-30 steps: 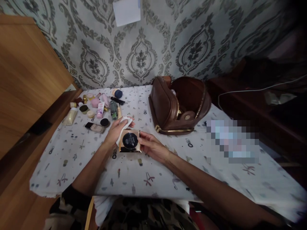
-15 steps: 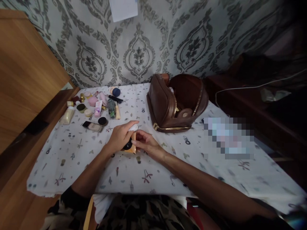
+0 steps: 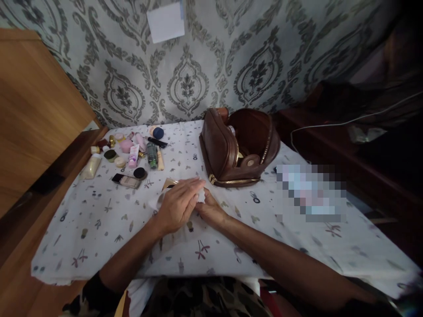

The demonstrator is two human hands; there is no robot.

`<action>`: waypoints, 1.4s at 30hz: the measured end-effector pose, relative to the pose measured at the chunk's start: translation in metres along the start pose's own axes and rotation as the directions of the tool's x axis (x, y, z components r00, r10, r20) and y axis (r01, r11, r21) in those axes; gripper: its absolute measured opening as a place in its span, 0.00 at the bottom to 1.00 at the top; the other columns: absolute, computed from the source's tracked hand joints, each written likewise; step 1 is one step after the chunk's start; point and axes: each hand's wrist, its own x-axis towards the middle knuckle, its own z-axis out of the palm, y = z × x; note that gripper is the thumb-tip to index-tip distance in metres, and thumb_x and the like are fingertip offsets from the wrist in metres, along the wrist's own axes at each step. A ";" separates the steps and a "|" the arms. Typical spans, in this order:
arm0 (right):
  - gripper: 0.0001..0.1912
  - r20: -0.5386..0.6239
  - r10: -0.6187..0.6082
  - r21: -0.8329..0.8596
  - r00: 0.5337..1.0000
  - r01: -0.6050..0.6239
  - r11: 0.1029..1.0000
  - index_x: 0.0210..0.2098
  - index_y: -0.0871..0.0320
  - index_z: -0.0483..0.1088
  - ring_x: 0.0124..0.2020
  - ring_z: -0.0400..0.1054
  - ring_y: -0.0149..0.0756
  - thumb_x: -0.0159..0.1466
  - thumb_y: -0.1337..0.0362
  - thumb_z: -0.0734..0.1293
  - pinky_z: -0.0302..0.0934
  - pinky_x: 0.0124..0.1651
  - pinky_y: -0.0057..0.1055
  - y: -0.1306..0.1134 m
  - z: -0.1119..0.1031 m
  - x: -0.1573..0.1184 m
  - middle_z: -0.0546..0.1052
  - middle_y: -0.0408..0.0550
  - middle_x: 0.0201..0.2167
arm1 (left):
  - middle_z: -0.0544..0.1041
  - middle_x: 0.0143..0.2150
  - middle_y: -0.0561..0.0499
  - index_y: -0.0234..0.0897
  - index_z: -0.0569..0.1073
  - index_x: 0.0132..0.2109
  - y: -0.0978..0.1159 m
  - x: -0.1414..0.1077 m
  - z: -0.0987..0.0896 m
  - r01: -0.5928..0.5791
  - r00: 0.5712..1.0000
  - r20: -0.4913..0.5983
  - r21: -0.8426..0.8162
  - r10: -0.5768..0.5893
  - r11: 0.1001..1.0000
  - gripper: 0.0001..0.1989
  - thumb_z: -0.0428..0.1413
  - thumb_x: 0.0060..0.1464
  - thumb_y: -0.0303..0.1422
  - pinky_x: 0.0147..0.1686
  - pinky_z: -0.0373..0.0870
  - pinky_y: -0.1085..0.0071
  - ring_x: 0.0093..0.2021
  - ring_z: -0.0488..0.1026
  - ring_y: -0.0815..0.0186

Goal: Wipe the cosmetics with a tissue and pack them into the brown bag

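Note:
Over the middle of the table, my left hand (image 3: pixel 178 204) lies across a white tissue (image 3: pixel 201 196) with its fingers pressed together. My right hand (image 3: pixel 212 210) is closed at the tissue's right side, its fingers partly hidden behind my left hand. A gold and black compact (image 3: pixel 170 182) shows just beyond my left hand; its lower part is covered, and which hand supports it is unclear. More white material (image 3: pixel 154 201) sticks out to the left of my left hand.
An open brown bag (image 3: pixel 220 147) stands at the back right of the patterned tablecloth (image 3: pixel 125 259). Cosmetics, including a green bottle (image 3: pixel 152 155), a pink tube (image 3: pixel 133 156) and a foundation bottle (image 3: pixel 127 180), lie at the back left. A blurred item (image 3: pixel 307 191) is at the right.
My left hand has turned and now covers more of the compact, with the tissue between my hands. White material has appeared on its left. The view has shifted slightly.

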 end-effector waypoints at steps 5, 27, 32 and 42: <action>0.25 -0.042 -0.025 0.262 0.999 0.035 0.964 0.41 0.51 0.70 0.32 0.69 0.32 0.46 0.63 0.80 0.65 0.37 0.29 -0.009 0.009 0.007 0.75 0.38 0.29 | 0.72 0.62 0.42 0.40 0.64 0.64 -0.010 -0.007 0.001 0.053 0.998 -0.058 0.244 -0.040 0.968 0.22 0.45 0.65 0.26 0.67 0.50 0.45 0.65 0.65 0.55; 0.18 -0.059 0.068 0.367 0.996 -0.041 0.929 0.37 0.54 0.73 0.34 0.72 0.28 0.50 0.65 0.79 0.68 0.38 0.27 -0.019 0.002 0.008 0.78 0.39 0.33 | 0.64 0.65 0.36 0.40 0.62 0.64 -0.046 -0.016 -0.006 0.182 0.979 -0.119 0.150 -0.165 0.972 0.27 0.56 0.61 0.39 0.64 0.60 0.46 0.69 0.57 0.48; 0.19 -0.033 0.076 0.322 0.997 -0.061 0.945 0.38 0.57 0.74 0.37 0.73 0.32 0.50 0.61 0.79 0.66 0.36 0.27 -0.025 0.004 0.006 0.79 0.43 0.34 | 0.77 0.51 0.43 0.40 0.70 0.57 -0.043 -0.013 -0.006 0.075 0.981 -0.190 0.132 -0.049 0.988 0.15 0.52 0.64 0.30 0.59 0.70 0.53 0.60 0.70 0.56; 0.20 -0.017 0.136 0.386 0.991 -0.119 0.915 0.28 0.58 0.73 0.27 0.66 0.28 0.48 0.51 0.79 0.61 0.29 0.25 -0.025 0.001 0.010 0.74 0.40 0.25 | 0.79 0.48 0.42 0.37 0.75 0.50 -0.029 -0.017 -0.003 -0.226 0.971 -0.036 0.171 0.235 0.959 0.12 0.55 0.60 0.28 0.56 0.75 0.53 0.59 0.72 0.53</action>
